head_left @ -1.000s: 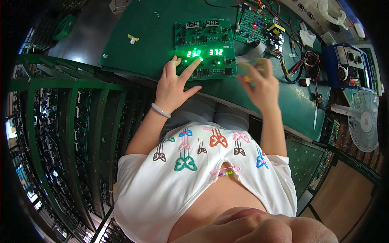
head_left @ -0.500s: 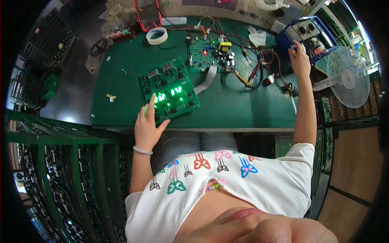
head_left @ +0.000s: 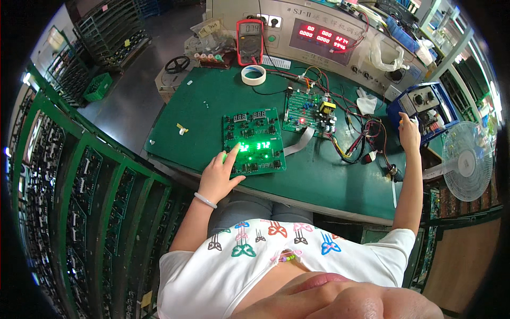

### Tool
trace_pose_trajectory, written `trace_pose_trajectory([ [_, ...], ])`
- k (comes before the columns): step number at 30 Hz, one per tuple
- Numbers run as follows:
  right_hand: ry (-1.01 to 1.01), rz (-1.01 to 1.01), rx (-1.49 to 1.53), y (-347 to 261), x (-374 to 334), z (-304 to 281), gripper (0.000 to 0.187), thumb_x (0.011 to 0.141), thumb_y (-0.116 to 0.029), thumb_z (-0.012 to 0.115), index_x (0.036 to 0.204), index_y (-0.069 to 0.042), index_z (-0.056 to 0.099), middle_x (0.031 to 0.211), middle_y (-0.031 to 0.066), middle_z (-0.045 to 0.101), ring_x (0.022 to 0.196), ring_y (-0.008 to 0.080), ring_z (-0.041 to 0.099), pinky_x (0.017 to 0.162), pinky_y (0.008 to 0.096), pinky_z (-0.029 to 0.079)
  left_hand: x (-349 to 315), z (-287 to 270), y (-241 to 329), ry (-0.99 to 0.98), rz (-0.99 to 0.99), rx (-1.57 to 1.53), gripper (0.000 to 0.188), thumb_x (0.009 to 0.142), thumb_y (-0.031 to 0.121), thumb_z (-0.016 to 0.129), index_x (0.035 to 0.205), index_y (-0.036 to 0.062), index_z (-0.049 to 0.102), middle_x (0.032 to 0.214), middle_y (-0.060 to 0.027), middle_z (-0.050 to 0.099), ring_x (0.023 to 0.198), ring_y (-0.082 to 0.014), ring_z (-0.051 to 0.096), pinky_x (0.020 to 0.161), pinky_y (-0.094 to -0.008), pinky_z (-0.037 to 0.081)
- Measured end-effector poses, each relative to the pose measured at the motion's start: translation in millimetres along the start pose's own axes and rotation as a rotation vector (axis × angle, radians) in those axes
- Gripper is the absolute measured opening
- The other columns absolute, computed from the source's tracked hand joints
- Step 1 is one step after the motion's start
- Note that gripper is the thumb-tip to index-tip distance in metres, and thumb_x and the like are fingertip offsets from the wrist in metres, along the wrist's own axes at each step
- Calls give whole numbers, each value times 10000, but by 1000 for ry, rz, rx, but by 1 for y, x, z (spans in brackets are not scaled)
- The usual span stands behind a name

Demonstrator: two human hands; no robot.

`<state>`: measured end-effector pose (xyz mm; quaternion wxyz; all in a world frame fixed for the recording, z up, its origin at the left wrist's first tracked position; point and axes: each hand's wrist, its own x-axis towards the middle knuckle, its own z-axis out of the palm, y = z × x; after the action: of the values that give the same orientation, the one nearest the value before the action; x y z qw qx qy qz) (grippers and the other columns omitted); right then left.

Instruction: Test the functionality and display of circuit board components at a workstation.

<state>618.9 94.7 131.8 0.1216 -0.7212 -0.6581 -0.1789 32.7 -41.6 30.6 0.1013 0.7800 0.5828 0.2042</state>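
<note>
A green display circuit board (head_left: 254,127) with glowing green digits lies near the front of the bench. My left hand (head_left: 219,173) is at its left edge, forefinger stretched onto the board beside the digits and thumb spread along the near edge. A small green patch shows by the other fingers; I cannot tell what it is. A grey ribbon cable (head_left: 300,141) links this board to a second, lit circuit board (head_left: 308,112) behind it. At the right, my right hand (head_left: 410,137) has its fingers bent against the front of a blue-cased box (head_left: 440,103); what they grip is hidden.
Behind the boards are a tape roll (head_left: 253,75), a red multimeter (head_left: 249,42) and a grey test panel (head_left: 287,36) with red readouts. Tangled wires (head_left: 366,133) lie between board and box. A fan (head_left: 466,162) stands at the right; board racks (head_left: 79,196) line the left.
The view has tilted up and turned, bringing the test panel's red readouts and the multimeter fully into sight. Both hands stay at the same things, with the right fingers slightly more bent.
</note>
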Motion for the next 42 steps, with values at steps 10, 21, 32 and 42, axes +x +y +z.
trace_pose_trajectory([
  [10, -3, -46, -99, 0, 5, -5, 231, 923, -137, 591, 1148, -157, 642, 905, 180, 693, 873, 369, 676, 716, 472, 539, -3, 0, -3, 26, -1, -16, 636, 766, 294, 810, 1272, 2, 558, 1271, -223, 570, 1172, -374, 581, 971, -431, 501],
  [21, -28, 7, -4, 10, 10, 2, 321, 844, -71, 663, 1153, -160, 654, 928, 175, 689, 898, 372, 660, 757, 465, 529, -1, -3, -3, -6, -36, -54, 654, 762, 313, 812, 1287, 13, 563, 1290, -216, 579, 1189, -368, 575, 989, -436, 488],
  [32, 1, 13, 230, 20, 15, 7, 177, 958, -170, 590, 1099, -123, 687, 754, 126, 695, 731, 247, 700, 683, 373, 512, -1, 1, -9, 26, -29, -77, 668, 749, 278, 818, 1306, 14, 562, 1310, -249, 573, 1194, -393, 569, 1011, -445, 472],
  [42, -165, 77, 273, 41, 34, 3, 273, 978, -312, 584, 1162, -146, 698, 724, 77, 718, 751, 186, 703, 723, 326, 511, 3, 2, -7, 20, -59, -62, 656, 732, 282, 827, 1278, 18, 576, 1287, -226, 596, 1163, -377, 590, 977, -429, 495],
])
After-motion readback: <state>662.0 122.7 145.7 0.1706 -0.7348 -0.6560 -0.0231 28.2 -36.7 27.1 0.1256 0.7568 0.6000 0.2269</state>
